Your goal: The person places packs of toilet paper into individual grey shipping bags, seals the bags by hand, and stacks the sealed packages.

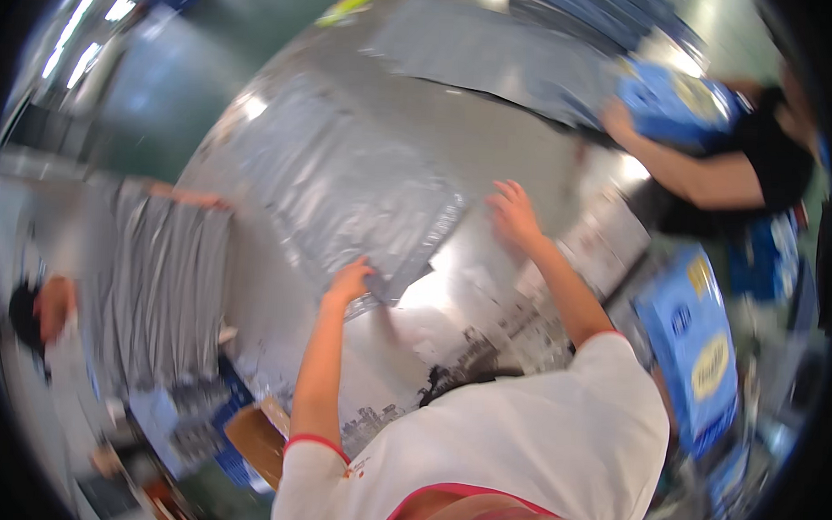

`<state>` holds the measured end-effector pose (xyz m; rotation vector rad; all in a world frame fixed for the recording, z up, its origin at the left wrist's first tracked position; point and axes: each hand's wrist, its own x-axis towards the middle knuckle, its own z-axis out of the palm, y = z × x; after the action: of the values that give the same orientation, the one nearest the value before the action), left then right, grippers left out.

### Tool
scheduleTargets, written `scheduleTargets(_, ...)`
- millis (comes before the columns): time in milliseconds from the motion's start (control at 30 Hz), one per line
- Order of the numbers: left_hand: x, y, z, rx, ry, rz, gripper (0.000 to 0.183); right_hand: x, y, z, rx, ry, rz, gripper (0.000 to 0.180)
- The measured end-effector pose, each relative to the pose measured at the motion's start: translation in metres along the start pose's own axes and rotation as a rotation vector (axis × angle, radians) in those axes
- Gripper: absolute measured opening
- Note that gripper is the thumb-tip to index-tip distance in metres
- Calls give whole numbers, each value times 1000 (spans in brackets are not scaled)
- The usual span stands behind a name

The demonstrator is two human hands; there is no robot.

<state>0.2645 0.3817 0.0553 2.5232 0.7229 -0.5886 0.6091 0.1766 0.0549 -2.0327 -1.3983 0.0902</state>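
Note:
A flat grey plastic sheet or bag (353, 189), wrinkled and glossy, lies on the metal-topped table (392, 355) before me. My left hand (350, 280) is at its near corner, where the plastic looks folded and dark. Whether the fingers pinch that edge or only rest on it cannot be told. Beyond the sheet's right edge, my right hand (516, 214) is over the tabletop with fingers apart, slightly blurred and holding nothing. A band of pale marks (441, 223) runs along the sheet's right edge.
At the right, a person's arm (701, 177) reaches to a blue package (672, 104); another blue package (694, 352) stands nearer me. Long grey plastic (499, 53) lies across the table's far side. On the left, a person holds grey pleated material (164, 285) near an open cardboard box (255, 440).

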Motion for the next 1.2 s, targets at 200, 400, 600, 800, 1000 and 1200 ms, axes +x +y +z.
scheduleTargets(200,-39,29,52,-1,217,-202,74,-91,11,-124,-736,-262,649,33)
scheduleTargets(400,-52,72,48,161,377,13,73,-173,46,-208,-973,-368,1170,36)
scheduleTargets(600,-39,76,50,173,303,33,73,-191,67,-205,-1054,-400,947,28)
scheduleTargets(800,-45,45,81,171,91,-94,74,-189,54,-194,-1135,-589,706,24)
scheduleTargets(1000,-65,26,92,148,143,-112,70,-160,-83,-154,-1005,-824,362,23)
scheduleTargets(1200,-71,22,92,229,357,-21,60,-79,-206,-50,-617,-823,23,22)
